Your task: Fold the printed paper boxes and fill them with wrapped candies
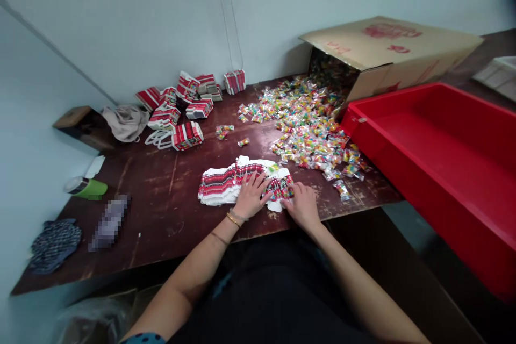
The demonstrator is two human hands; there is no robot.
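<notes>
A fanned row of flat red-and-white printed cartons (220,185) lies on the dark red table in front of me. My left hand (252,194) rests on the right part of the row, palm down with its fingers spread. At the row's right end, my right hand (302,203) touches the edge of the end carton (284,188); its fingers are bent, and whether they pinch the carton is hard to make out. A small wrapped candy (274,167) lies on the cartons just beyond my hands.
A heap of wrapped candies (308,123) spills from a tipped cardboard box (399,45). A red tray (435,140) stands at the right. Bundles of cartons (187,135) sit back left, near a cloth (126,122). A green cup (91,188) is at the left.
</notes>
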